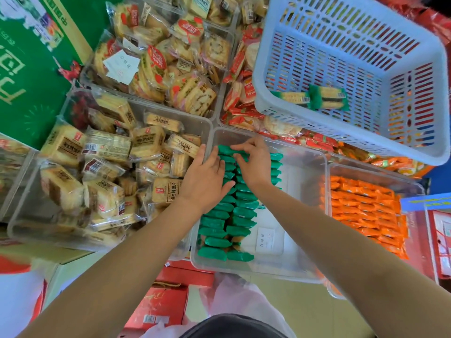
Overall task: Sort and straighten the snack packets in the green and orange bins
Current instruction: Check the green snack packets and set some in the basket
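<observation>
Right now both hands are in the middle clear bin [305,272]. Green packs [240,213] sit in 2 rows along its left side, w/ a paper label [266,237] on the bare floor beside them. L hand [207,178] lies on the rows near the far end, fingers straight, pressing down. R hand [253,164] has fingers curled, pinching the farthest of the green packs. Orange packs [366,208] are stacked in the next bin to the right. Blue basket [341,57] sits tilted behind, 2 packs inside. Bread packs [107,172] fill the bin on the left.
</observation>
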### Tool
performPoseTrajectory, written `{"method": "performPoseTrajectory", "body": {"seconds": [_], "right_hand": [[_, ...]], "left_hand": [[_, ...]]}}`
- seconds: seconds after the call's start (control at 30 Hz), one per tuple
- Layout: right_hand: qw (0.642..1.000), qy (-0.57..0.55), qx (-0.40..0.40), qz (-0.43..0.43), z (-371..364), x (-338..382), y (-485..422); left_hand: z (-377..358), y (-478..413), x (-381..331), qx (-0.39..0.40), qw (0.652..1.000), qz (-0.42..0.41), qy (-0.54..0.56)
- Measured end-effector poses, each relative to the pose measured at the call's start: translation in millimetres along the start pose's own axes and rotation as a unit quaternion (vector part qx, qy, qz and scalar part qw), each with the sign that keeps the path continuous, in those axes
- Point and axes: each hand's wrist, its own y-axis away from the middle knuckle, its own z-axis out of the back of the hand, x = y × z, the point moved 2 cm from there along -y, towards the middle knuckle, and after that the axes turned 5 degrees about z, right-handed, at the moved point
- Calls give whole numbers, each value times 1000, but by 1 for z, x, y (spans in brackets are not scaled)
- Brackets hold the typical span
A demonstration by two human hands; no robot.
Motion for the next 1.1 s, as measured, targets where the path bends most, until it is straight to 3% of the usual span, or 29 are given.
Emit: {"method": "performPoseTrajectory", "body": {"seconds": [0.2,0.37,0.53,0.7,0.93,1.1], "right_hand": [[998,57,29,26,0,-4,3],[992,51,100,60,4,-8,6],[989,104,62,85,13,-25,36],[956,217,186,60,6,-53,60],[958,211,187,56,0,-53,57],[973,126,182,68,14,-53,51]], "left_hand": [[-2,-1,2,-9,1000,3,14],[-2,-2,1,-12,1000,8,15],[-3,8,-2,-6,999,7,35],[-4,24,-16,19,1000,3,-10],[-2,25,-32,37,997,47,-50],[-4,30,-41,38,995,89,-12]]}}
